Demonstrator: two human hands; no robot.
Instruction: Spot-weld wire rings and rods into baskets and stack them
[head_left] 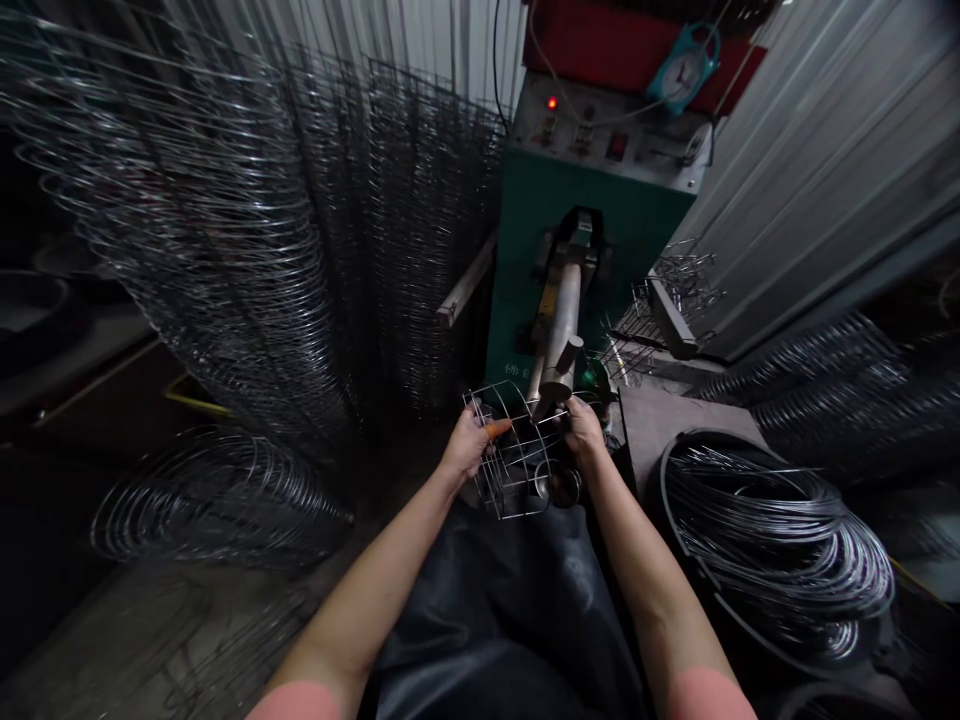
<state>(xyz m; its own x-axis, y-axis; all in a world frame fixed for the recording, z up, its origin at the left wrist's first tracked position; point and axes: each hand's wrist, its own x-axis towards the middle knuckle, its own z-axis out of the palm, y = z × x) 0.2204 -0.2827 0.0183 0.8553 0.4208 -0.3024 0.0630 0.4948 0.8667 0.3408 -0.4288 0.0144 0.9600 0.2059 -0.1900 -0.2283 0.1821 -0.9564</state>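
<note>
A small round wire basket [504, 487] of bright metal hangs between my hands, just in front of the tip of the machine's electrode arms [557, 375]. My left hand [466, 442] is closed on its left side, with an orange cover on one finger that points toward the electrode tip. On the other side, my right hand [584, 430] is closed with its fingertips at the basket's upper right wires, close beside the electrode. Dim light hides exactly which wires the right fingers pinch. Behind stands the green spot-welding machine [517, 215], its red lamp lit.
Tall stacks of wire rings [247, 200] rise at the left, and a lower bundle of rings [202, 500] lies on the floor. A black tub [667, 500] at the right holds many cut wires [780, 540]. A blue clock [682, 72] hangs on the machine.
</note>
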